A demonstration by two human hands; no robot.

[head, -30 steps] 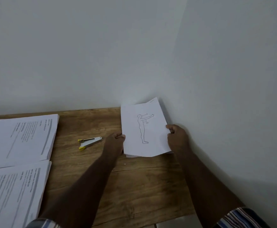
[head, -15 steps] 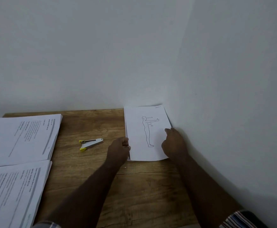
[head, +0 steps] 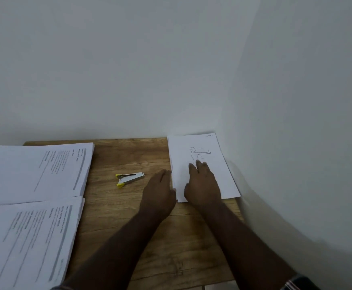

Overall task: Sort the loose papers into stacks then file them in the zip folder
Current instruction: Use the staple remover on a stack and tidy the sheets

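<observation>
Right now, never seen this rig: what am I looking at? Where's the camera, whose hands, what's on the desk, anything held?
There is no robot. A person wears one wide-angle camera on the head, looking forward and down, so both arms enter from the bottom of the picture. The wooden table sits in a corner of white walls. The right hand lies flat, fingers straight, on a paper stack with a figure drawing. The left hand, also flat, rests against that stack's left edge. Nothing is gripped. At the left lie two stacks of printed pages, far and near. Between them and the hands lies a small stapler with yellow tips. No zip folder is visible.
</observation>
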